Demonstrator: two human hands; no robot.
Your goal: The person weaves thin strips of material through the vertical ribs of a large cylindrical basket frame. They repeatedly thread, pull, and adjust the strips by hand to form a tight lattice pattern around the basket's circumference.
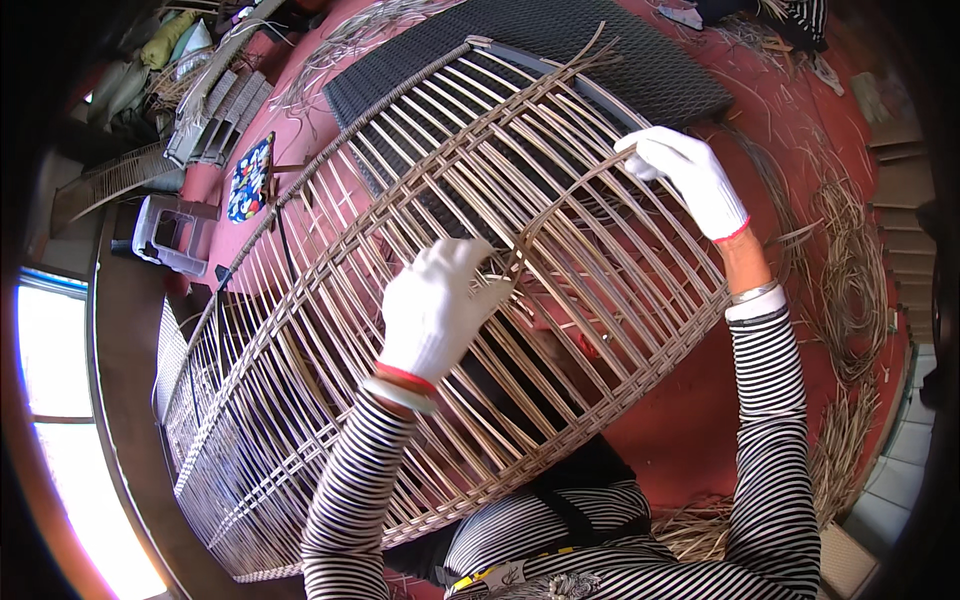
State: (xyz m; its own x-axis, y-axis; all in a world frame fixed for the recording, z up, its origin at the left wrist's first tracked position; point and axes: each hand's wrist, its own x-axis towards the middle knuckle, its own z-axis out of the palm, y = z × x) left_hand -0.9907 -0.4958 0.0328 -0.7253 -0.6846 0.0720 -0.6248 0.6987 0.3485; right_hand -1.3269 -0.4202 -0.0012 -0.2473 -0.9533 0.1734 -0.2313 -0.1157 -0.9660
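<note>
Wicker frame (400,300) lies across my lap. My left grip (437,305) pinches a cane strip (560,195) at the centre. My right grip (685,170), at two o'clock, clamps the strip's far end.

Red floor (700,420): dark woven mat (620,50) at far edge, loose strips (850,290) coiled along right edge, patterned cushion (250,180) and grey crate (170,235) toward left.

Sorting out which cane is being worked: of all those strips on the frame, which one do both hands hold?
The loose strip arching above the woven frame, pinched by the left hand and right hand; the others lie flat, woven in.
</note>
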